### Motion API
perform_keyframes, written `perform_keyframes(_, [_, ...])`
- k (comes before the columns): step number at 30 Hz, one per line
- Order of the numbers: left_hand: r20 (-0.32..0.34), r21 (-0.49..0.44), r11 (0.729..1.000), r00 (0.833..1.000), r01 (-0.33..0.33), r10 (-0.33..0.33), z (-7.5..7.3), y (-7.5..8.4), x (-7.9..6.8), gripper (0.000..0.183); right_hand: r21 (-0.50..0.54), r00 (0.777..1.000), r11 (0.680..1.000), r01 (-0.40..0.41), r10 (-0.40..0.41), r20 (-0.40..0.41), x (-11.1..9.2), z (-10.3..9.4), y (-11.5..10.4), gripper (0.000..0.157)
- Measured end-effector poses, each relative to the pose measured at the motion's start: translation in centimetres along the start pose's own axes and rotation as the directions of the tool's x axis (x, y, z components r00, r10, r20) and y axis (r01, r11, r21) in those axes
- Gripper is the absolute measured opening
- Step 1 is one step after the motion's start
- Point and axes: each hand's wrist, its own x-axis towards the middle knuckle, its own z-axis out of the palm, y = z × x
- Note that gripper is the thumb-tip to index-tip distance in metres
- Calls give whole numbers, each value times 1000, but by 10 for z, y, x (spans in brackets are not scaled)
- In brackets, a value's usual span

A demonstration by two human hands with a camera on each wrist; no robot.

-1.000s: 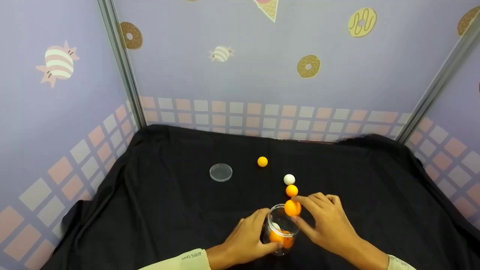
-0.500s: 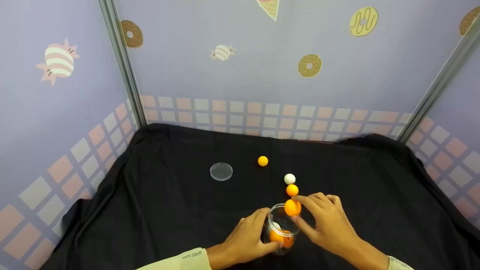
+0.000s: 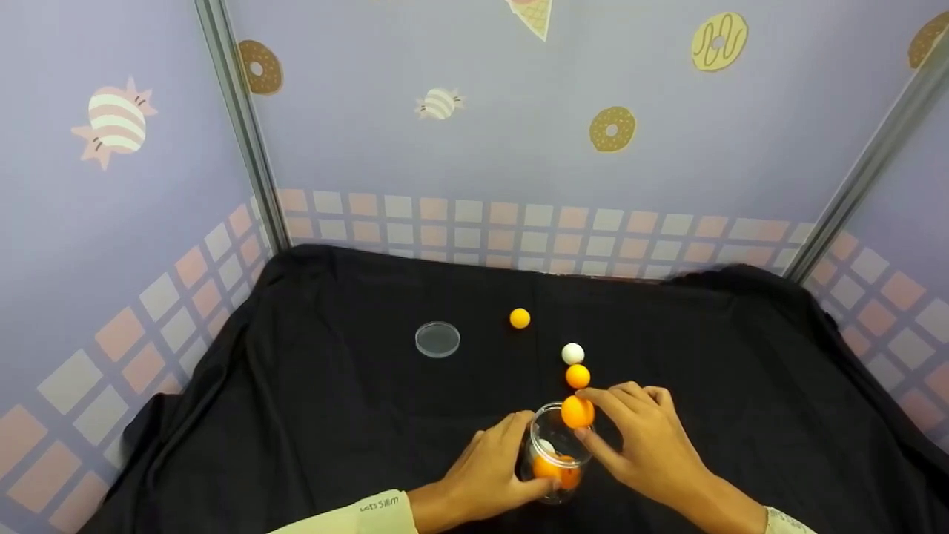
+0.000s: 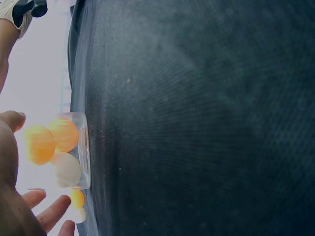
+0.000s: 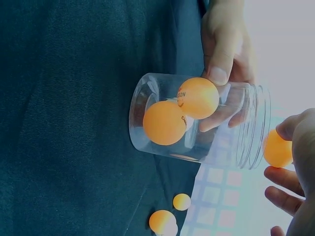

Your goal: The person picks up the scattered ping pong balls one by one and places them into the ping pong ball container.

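A clear plastic jar (image 5: 197, 142) without a lid stands on the black cloth. Inside it lie two orange ping-pong balls (image 5: 165, 123) and a white ping-pong ball (image 4: 66, 169). My left hand (image 3: 485, 467) grips the jar from the left side, thumb in front and fingers behind. Over the jar's mouth, my right hand (image 3: 649, 437) pinches another orange ping-pong ball (image 3: 577, 412) between thumb and index finger. In the right wrist view this held ball is right at the threaded rim.
Just beyond the jar, an orange ball (image 3: 578, 377) and a white ball (image 3: 573, 354) lie close together. Farther back is a single orange ball (image 3: 520, 319). A round clear lid (image 3: 437, 340) rests on the cloth to the left. Patterned panels (image 3: 474, 148) enclose the back and sides.
Both hands keep almost the same place. The held orange ball has shifted very slightly left over the jar's mouth; the other balls and the lid stay where they were.
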Motion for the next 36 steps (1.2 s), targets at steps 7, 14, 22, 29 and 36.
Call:
perform_keyframes(7, [11,-11,1000,1000,3,-3,0,0,1,72,-1,1000,1000,10,-10,-17,1,1,1,46])
perform_keyframes(14, [8,-10,1000,1000,3,-3,1,0,1,70,-1,1000,1000,3,-3,-8,0,1,1,45])
perform_keyframes(22, [-7,-1,1000,1000,-5,5,2,-1,0,70,-10,1000,1000,-3,3,-5,0,1,2,46])
perform_keyframes(29, [-21,30,999,1000,-14,15,2,0,0,70,-14,1000,1000,11,-12,-23,-1,2,3,44])
perform_keyframes(36, [4,3,1000,1000,15,-15,2,0,0,71,-4,999,1000,3,-3,-34,-2,4,4,43])
